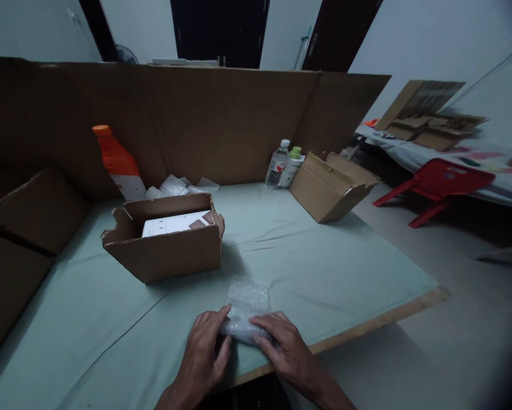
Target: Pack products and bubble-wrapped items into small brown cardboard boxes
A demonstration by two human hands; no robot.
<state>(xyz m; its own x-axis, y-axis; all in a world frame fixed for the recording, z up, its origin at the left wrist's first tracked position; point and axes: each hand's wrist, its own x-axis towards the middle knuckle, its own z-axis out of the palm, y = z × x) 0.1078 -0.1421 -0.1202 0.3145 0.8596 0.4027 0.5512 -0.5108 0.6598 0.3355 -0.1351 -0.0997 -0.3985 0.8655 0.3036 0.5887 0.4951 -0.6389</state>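
A piece of clear bubble wrap [249, 296] lies near the front edge of the table, its near part folded or rolled and its far part flat on the cloth. My left hand [205, 344] grips its left end between thumb and fingers. At the right end, my right hand [283, 341] has its fingers over the top and its thumb on the near side. Whether anything is wrapped inside the folded part cannot be made out. Beyond my hands, to the left, stands an open cardboard box [183, 256] holding a white box [170, 224].
More bubble wrap [172, 187] lies behind the box, beside an orange-capped bottle [119, 162]. A water bottle [277, 166], a green-capped bottle [293, 165] and another cardboard box [328, 188] stand at the back right. Cardboard walls [238, 125] border the table [324, 267]. A red chair [443, 179] is off right.
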